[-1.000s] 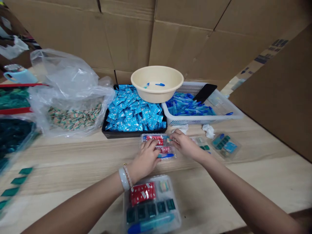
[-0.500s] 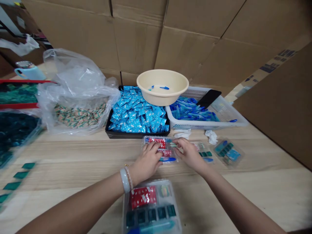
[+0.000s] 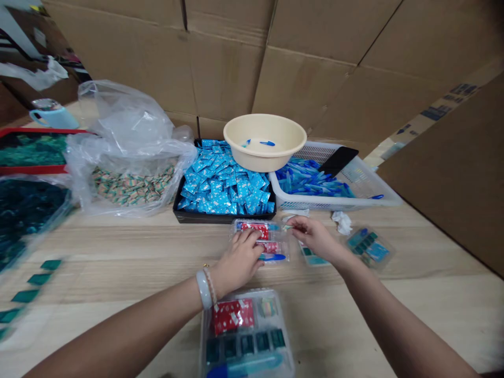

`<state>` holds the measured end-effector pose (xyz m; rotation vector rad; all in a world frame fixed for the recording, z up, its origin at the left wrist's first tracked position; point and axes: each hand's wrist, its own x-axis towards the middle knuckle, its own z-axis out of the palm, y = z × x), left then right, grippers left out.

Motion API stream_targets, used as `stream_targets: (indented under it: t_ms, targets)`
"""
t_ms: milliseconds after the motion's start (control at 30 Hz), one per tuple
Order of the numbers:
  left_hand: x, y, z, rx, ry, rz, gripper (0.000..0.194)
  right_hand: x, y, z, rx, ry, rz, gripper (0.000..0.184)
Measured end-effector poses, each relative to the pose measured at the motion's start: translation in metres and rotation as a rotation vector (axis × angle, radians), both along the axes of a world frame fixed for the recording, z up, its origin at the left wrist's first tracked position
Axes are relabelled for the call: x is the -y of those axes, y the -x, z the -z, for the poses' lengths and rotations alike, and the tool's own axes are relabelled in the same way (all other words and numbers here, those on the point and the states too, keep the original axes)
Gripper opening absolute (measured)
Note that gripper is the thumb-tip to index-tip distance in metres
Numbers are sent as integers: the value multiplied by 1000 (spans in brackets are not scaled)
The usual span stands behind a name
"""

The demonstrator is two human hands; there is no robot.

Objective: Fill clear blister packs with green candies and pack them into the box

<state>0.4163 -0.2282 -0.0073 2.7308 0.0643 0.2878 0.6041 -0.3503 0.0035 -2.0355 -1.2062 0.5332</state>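
On a pale wooden table, left hand pressed flat on a clear plastic tray of red packets, right hand apart and just beside it, fingertips pinching a small item at the tray's far edge, a second filled tray nearer the body

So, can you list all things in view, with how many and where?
cream plastic basin: one, cream, at the back, few blue pieces inside
black tray: one, black, partly under basin, full of blue sachets
white plastic basket: one, white, right of tray, holding blue plastic pieces
plastic bag: one, clear, left of tray, patterned sachets inside
mug: one, pale blue, far left
clear plastic packs: four, clear, around the hands
tissues: two, white, before basket
cardboard boxes: several, brown, behind table
left hand: one, on the middle pack
right hand: one, pinching small pale item at that pack
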Motion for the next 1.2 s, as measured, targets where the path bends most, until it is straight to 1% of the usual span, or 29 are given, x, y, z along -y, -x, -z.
stream_targets:
  t_ms: [33,100,233,300,367,433,567,633,700,767,833,900,967,1000,1033,1067,1100,1133,1167,1200]
  targets:
    - [0,0,1,-1,-7,-2,18,-3,1,0,3,37,-31,13]
    - [0,-1,1,-2,-22,1,19,-9,5,0,83,93,-55,14]
    - [-1,-1,2,1,-52,14,21,-13,13,5,278,116,-6,19]
    - [-2,-1,2,2,-71,23,21,-13,15,8,296,131,9,19]
    - [-2,0,2,1,-89,27,22,-13,15,9,263,157,20,17]
    - [-2,0,2,0,-105,22,22,-16,17,9,272,202,57,15]
    - [-1,1,3,17,-126,14,23,-20,27,7,464,251,214,10]
    - [-2,1,4,33,-120,15,24,-18,32,8,503,219,257,9]
    - [-4,1,6,45,-112,15,24,-12,34,10,515,143,284,12]
    - [-4,1,8,46,-110,10,24,-7,36,15,533,66,285,15]
    - [-2,1,8,36,-114,8,24,-3,36,20,554,30,252,17]
    - [1,3,4,31,-121,14,25,-3,37,26,562,13,213,20]
    - [-1,6,-4,77,-121,40,27,-5,36,31,564,-17,196,23]
    - [-6,8,-9,124,-119,59,28,-6,35,33,566,-32,182,25]
    - [-16,11,-14,183,-113,65,29,-6,34,33,569,-41,166,26]
    - [-32,14,-19,247,-99,38,29,-5,33,33,578,-47,153,28]
    - [-54,19,-23,303,-78,-32,28,-4,33,32,590,-53,143,30]
    - [-80,26,-26,341,-46,-156,26,-3,33,29,604,-56,142,32]
    - [-110,35,-27,355,2,-345,26,-2,35,25,618,-56,152,35]
    - [-142,44,-25,324,54,-550,27,-2,37,19,634,-54,173,37]
